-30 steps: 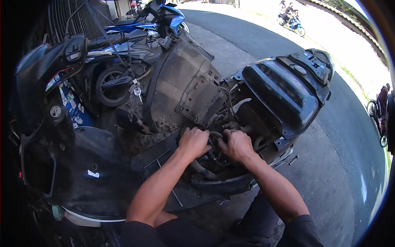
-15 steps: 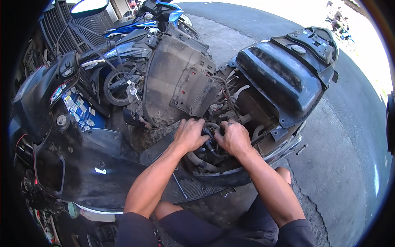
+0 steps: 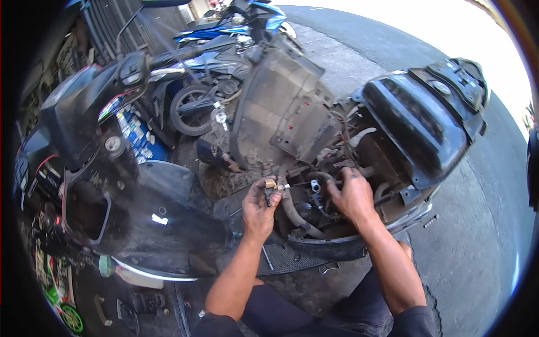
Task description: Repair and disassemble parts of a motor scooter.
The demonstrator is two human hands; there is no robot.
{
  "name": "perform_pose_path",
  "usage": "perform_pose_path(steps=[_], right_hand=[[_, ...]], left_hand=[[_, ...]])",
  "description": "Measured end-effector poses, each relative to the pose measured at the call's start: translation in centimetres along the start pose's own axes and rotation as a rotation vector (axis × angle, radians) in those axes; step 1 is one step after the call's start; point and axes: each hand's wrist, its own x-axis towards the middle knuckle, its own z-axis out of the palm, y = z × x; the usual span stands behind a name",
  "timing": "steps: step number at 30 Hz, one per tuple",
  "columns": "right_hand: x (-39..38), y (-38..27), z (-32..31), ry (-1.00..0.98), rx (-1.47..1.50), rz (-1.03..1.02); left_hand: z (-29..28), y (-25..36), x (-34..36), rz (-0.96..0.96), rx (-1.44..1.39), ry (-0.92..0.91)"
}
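Observation:
My left hand (image 3: pixel 260 209) is raised, palm up, beside the opened engine bay of a scooter. Its thumb and fingers pinch a small brass-and-black fitting (image 3: pixel 270 184). My right hand (image 3: pixel 353 196) is down in the bay, fingers curled. A curved black hose (image 3: pixel 321 176) runs toward its thumb, and whatever the fingers grip is hidden. Between the hands stands a black connector with a metal top (image 3: pixel 315 189). A thick grey hose (image 3: pixel 293 212) bends along the near side of the bay.
The dusty under-seat storage box (image 3: pixel 275 106) is tipped up behind the bay. To the right is the black fuel tank (image 3: pixel 407 118). The scooter's floorboard (image 3: pixel 163 194) lies left, with a can (image 3: pixel 114 147) in its front pocket. A blue motorcycle (image 3: pixel 224 73) is parked behind.
My left hand has come out of the bay and turned palm up with the fitting. My right hand stays in the bay. The view has shifted, so the scooter sits farther right.

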Motion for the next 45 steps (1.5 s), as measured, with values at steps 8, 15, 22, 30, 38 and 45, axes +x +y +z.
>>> perform_pose_path(steps=[8, 15, 22, 30, 38, 45], right_hand=[[-6.2, -8.0, -1.5, -0.350, 0.646, -0.413], [-7.3, -8.1, 0.3, -0.369, 0.638, -0.496], [-8.3, -7.5, 1.3, -0.393, 0.550, -0.549], [-12.0, -5.4, 3.2, -0.498, 0.765, -0.256], [-14.9, -4.8, 4.8, -0.494, 0.846, 0.184], [-16.1, -5.7, 7.5, -0.731, 0.340, -0.035]], left_hand=[[-3.0, -0.7, -8.0, -0.257, -0.604, 0.074], [-2.7, -1.4, -10.5, -0.327, -0.742, 0.044], [-2.3, -3.4, -13.1, -0.425, -0.919, 0.071], [-1.9, -4.9, -16.8, -0.538, -1.056, 0.165], [-8.8, -7.4, -15.7, -0.629, 0.190, 0.419], [-16.0, -10.8, -10.9, -0.892, 1.127, 0.177]])
